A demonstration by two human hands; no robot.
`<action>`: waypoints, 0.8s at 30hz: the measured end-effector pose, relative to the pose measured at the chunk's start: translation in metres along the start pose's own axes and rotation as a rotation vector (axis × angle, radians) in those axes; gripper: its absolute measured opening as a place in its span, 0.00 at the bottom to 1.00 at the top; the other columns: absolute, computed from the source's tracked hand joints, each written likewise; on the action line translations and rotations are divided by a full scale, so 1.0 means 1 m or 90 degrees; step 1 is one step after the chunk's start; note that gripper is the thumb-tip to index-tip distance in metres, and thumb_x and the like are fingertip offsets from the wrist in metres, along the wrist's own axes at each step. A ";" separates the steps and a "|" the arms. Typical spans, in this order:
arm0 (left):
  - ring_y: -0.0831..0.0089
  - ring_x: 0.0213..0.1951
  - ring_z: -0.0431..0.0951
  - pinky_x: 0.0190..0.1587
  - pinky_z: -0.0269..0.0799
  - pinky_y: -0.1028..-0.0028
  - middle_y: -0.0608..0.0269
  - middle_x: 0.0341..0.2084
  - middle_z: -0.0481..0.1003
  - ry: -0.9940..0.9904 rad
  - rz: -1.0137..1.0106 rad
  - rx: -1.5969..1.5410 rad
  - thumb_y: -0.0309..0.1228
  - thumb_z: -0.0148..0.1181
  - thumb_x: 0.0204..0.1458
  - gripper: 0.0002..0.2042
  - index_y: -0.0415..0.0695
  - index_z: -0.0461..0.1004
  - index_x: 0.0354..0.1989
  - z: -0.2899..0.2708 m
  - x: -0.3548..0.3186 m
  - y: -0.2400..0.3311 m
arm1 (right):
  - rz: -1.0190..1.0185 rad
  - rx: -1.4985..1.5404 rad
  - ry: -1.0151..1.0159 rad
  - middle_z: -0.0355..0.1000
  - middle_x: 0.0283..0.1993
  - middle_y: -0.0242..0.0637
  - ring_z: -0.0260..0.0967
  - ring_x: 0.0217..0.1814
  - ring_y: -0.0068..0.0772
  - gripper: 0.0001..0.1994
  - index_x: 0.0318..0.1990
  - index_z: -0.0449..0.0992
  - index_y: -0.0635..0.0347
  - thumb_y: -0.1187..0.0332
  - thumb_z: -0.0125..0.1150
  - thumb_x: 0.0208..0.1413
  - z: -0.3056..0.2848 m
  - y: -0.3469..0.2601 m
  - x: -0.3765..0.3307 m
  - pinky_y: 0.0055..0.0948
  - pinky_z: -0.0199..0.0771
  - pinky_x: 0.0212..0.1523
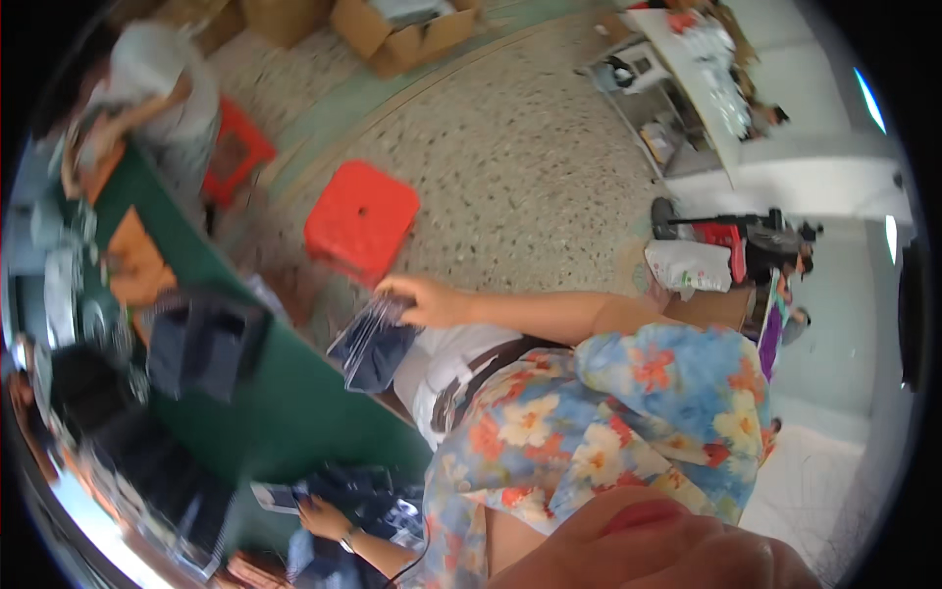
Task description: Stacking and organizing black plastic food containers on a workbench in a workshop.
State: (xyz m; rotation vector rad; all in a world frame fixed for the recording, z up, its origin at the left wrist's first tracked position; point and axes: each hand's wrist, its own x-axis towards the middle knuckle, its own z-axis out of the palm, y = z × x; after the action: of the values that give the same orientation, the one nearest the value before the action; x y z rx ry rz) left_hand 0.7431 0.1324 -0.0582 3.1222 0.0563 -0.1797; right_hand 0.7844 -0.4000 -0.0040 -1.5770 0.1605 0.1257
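A speckled stone floor [530,157] fills the upper middle of the frame, with brown cartons [402,34] along the top edge. A long green counter [285,402] runs down the left side, crowded with dark bags and blurred gear. A red stool [361,218] stands on the floor just above the centre.

Near the centre, the right hand [432,299] reaches out from a flowered sleeve [677,378]. It is closed over the top of a bundle of flat dark packets [371,339], which hangs fanned out at the counter's edge. At the lower left, the left hand [324,515], a watch on its wrist, is on a heap of dark cloth [368,496]. It seems to be pinching a small pale card [275,497], though the blur there leaves this unsure.

The bundle is held only at its upper end, so the loose lower corners could splay. A firmer pinch across all the layers would likely keep them together, and squaring the stack on the counter would help too.
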 end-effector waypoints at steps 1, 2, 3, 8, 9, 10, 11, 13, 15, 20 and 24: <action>0.52 0.42 0.72 0.46 0.66 0.56 0.52 0.37 0.75 -0.047 -0.027 0.022 0.38 0.54 0.53 0.15 0.40 0.75 0.40 0.003 0.002 -0.013 | 0.001 0.046 0.014 0.69 0.46 0.37 0.65 0.51 0.24 0.19 0.50 0.66 0.64 0.79 0.56 0.47 0.008 0.005 -0.001 0.26 0.65 0.52; 0.53 0.42 0.72 0.44 0.66 0.55 0.55 0.36 0.75 -0.026 -0.018 0.052 0.38 0.53 0.54 0.14 0.41 0.75 0.40 0.006 0.002 -0.020 | 0.028 0.098 0.006 0.69 0.46 0.36 0.65 0.51 0.24 0.20 0.51 0.65 0.65 0.81 0.54 0.47 0.014 0.006 0.000 0.26 0.65 0.53; 0.53 0.42 0.72 0.44 0.66 0.56 0.56 0.36 0.75 -0.013 -0.024 0.052 0.38 0.53 0.54 0.13 0.42 0.75 0.40 0.010 0.006 -0.020 | 0.009 0.102 0.019 0.69 0.47 0.36 0.65 0.51 0.24 0.20 0.51 0.65 0.65 0.81 0.54 0.47 0.016 0.009 0.002 0.26 0.65 0.53; 0.54 0.41 0.73 0.41 0.67 0.56 0.56 0.36 0.76 0.002 -0.078 -0.029 0.37 0.53 0.55 0.11 0.42 0.74 0.37 -0.004 0.019 -0.031 | -0.005 0.020 0.072 0.70 0.43 0.36 0.67 0.47 0.23 0.17 0.49 0.68 0.64 0.76 0.56 0.48 0.037 0.000 0.012 0.27 0.67 0.50; 0.54 0.39 0.74 0.40 0.67 0.56 0.55 0.36 0.76 0.044 -0.061 -0.063 0.36 0.53 0.55 0.11 0.41 0.74 0.36 0.005 0.021 -0.039 | -0.011 0.023 0.082 0.70 0.43 0.36 0.67 0.47 0.23 0.17 0.49 0.68 0.64 0.76 0.56 0.48 0.036 0.002 0.014 0.27 0.67 0.50; 0.53 0.35 0.75 0.37 0.69 0.57 0.53 0.34 0.76 0.001 -0.086 -0.152 0.34 0.54 0.54 0.10 0.39 0.74 0.35 -0.010 0.046 -0.011 | -0.011 0.038 0.099 0.71 0.43 0.37 0.67 0.47 0.24 0.17 0.49 0.68 0.64 0.76 0.56 0.48 0.036 0.005 0.023 0.27 0.67 0.50; 0.53 0.34 0.75 0.36 0.69 0.58 0.52 0.33 0.76 0.019 -0.052 -0.134 0.34 0.54 0.54 0.10 0.39 0.74 0.34 -0.007 0.044 0.000 | -0.004 0.053 0.096 0.71 0.43 0.37 0.67 0.47 0.24 0.17 0.49 0.67 0.64 0.76 0.56 0.49 0.036 0.005 0.023 0.27 0.67 0.49; 0.53 0.33 0.75 0.35 0.69 0.59 0.52 0.32 0.76 0.040 0.001 -0.132 0.35 0.54 0.54 0.10 0.40 0.75 0.34 0.024 0.040 -0.004 | -0.014 0.055 0.107 0.70 0.43 0.37 0.67 0.47 0.24 0.17 0.49 0.67 0.64 0.76 0.56 0.49 0.036 0.007 0.026 0.27 0.67 0.49; 0.54 0.32 0.75 0.33 0.68 0.58 0.53 0.31 0.76 -0.037 -0.099 -0.137 0.36 0.55 0.53 0.10 0.40 0.75 0.33 0.020 0.025 0.017 | -0.020 0.035 0.096 0.70 0.44 0.38 0.67 0.48 0.25 0.18 0.49 0.67 0.65 0.76 0.55 0.49 0.038 0.000 0.030 0.27 0.67 0.50; 0.56 0.31 0.77 0.33 0.67 0.59 0.59 0.27 0.77 -0.048 -0.137 -0.048 0.44 0.54 0.52 0.15 0.45 0.75 0.30 0.028 0.017 0.044 | -0.038 0.024 0.125 0.70 0.44 0.39 0.67 0.49 0.27 0.18 0.49 0.67 0.65 0.77 0.55 0.48 0.039 -0.002 0.032 0.28 0.67 0.51; 0.55 0.32 0.77 0.34 0.67 0.60 0.60 0.26 0.78 -0.131 -0.128 -0.055 0.43 0.57 0.49 0.14 0.44 0.76 0.29 0.020 0.017 0.046 | -0.018 0.047 0.122 0.70 0.45 0.38 0.67 0.50 0.27 0.18 0.49 0.67 0.65 0.76 0.55 0.48 0.044 -0.007 0.031 0.28 0.66 0.51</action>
State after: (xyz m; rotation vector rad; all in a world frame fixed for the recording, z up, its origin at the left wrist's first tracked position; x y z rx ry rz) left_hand 0.7595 0.0867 -0.0791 2.9888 0.3653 -0.4867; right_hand 0.8168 -0.3566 -0.0037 -1.5152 0.2903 -0.0536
